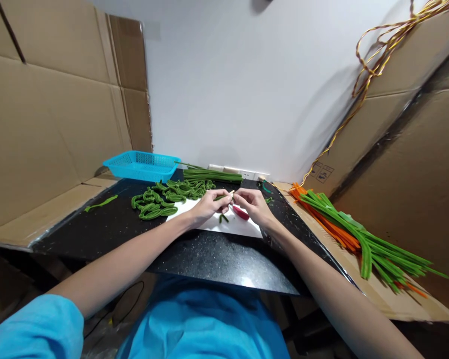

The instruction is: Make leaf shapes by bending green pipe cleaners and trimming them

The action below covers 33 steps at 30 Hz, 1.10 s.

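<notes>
One shirt (209,319); two hands (214,203) (252,202) pinching a green strip (220,197).

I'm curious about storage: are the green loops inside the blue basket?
No, the green loops lie outside the blue basket, mostly on the black tabletop.

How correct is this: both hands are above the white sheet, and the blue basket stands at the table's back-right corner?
No: the head view shows the blue basket at the table's back-left corner; the left hand and right hand are above the white sheet.
</notes>
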{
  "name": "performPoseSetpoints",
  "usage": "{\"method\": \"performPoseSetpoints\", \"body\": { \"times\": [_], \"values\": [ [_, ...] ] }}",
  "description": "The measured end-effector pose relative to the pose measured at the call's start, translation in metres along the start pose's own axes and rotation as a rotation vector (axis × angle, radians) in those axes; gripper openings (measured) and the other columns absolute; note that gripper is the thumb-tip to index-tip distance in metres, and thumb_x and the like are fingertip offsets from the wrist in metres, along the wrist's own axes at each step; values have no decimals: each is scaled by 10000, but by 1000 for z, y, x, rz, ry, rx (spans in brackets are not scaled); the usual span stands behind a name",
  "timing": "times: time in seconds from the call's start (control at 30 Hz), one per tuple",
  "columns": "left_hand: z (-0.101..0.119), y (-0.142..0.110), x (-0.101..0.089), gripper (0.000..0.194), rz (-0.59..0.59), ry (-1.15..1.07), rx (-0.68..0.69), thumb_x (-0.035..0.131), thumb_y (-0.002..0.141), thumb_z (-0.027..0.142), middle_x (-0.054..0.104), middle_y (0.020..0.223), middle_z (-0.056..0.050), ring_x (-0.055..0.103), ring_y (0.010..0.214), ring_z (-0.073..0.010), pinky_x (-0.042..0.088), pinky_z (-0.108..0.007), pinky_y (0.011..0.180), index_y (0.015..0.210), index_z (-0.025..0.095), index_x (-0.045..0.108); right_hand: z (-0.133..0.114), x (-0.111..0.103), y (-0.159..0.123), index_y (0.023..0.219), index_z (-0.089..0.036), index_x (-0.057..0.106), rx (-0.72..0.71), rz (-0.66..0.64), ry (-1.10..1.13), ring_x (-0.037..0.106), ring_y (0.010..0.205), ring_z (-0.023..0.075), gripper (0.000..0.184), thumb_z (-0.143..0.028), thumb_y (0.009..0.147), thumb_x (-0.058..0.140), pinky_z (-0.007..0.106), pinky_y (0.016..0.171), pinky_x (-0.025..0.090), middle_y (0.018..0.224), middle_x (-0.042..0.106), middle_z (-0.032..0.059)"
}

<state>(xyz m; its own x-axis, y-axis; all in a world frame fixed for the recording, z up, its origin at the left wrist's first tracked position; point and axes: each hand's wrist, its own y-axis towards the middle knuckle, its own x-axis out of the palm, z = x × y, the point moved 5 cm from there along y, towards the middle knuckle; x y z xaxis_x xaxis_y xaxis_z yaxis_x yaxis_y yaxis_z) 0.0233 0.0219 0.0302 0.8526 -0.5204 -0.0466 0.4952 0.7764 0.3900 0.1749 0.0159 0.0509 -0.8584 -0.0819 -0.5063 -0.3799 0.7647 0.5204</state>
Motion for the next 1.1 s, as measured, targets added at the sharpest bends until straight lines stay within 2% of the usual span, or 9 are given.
{"method": "performPoseSetpoints", "body": {
  "times": [0.27, 0.4, 0.53, 0.7, 0.83, 0.9, 0.97, 1.03, 1.1],
  "values": [
    [22, -6, -2, 79, 33, 431, 221, 713, 896, 269, 755, 994, -70, 661, 970, -243, 476, -317, 934, 915, 214, 768, 23, 13, 1, 603, -198, 545, 195, -60, 346, 270, 457, 84, 473, -567, 861, 688, 258, 463, 245, 512, 361, -73],
    [20, -5, -4, 130, 54, 525, 250, 662, 940, 271, 748, 899, -61, 670, 865, -224, 491, -295, 855, 898, 208, 768, 22, 10, 0, 671, -168, 651, 239, -58, 381, 268, 451, 80, 441, -568, 836, 738, 252, 458, 226, 497, 363, -82],
    [14, -3, -3, 265, 69, 583, 251, 548, 1025, 314, 679, 714, -20, 617, 664, -176, 476, -255, 693, 915, 172, 742, 18, 6, 2, 719, -154, 693, 232, 13, 368, 372, 505, 90, 410, -543, 817, 777, 243, 489, 261, 568, 504, -41],
    [12, -4, -4, 186, 76, 752, 345, 540, 1024, 243, 739, 972, -81, 682, 886, -212, 492, -287, 828, 1008, 178, 714, 22, 12, 3, 627, -182, 578, 280, 18, 423, 326, 476, 79, 460, -550, 808, 786, 240, 474, 213, 523, 433, -67],
    [12, -6, -2, 161, -35, 959, 437, 538, 1017, 190, 696, 927, -82, 657, 840, -219, 491, -299, 781, 999, 188, 698, 31, 20, 2, 619, -198, 491, 337, -43, 508, 256, 437, 55, 481, -522, 850, 761, 234, 443, 171, 524, 383, -88],
    [12, -6, -1, 175, -87, 1060, 477, 511, 1028, 168, 683, 932, -91, 647, 835, -224, 496, -310, 773, 1024, 177, 687, 36, 21, 1, 670, -179, 526, 356, -52, 529, 297, 440, 51, 435, -476, 902, 744, 214, 433, 224, 560, 415, -85],
    [14, -6, 0, 201, -132, 1152, 514, 475, 1033, 129, 676, 934, -97, 645, 839, -229, 505, -328, 783, 1050, 161, 673, 39, 21, 1, 815, -149, 613, 379, -67, 537, 442, 495, 65, 340, -435, 976, 698, 199, 468, 375, 667, 536, -53],
    [17, -5, 2, 225, -185, 1228, 551, 449, 1025, 78, 670, 918, -96, 646, 839, -232, 514, -346, 798, 1042, 149, 662, 42, 21, 0, 1036, -140, 664, 405, -93, 536, 614, 658, 106, 266, -405, 1023, 659, 244, 592, 538, 880, 663, 4],
    [21, -5, 4, 239, -250, 1286, 584, 439, 1012, 38, 670, 907, -96, 649, 841, -233, 520, -358, 812, 994, 145, 652, 44, 20, 0, 1165, -147, 660, 423, -120, 528, 681, 793, 145, 277, -390, 1032, 653, 297, 686, 601, 1033, 696, 43]
  ]
}}
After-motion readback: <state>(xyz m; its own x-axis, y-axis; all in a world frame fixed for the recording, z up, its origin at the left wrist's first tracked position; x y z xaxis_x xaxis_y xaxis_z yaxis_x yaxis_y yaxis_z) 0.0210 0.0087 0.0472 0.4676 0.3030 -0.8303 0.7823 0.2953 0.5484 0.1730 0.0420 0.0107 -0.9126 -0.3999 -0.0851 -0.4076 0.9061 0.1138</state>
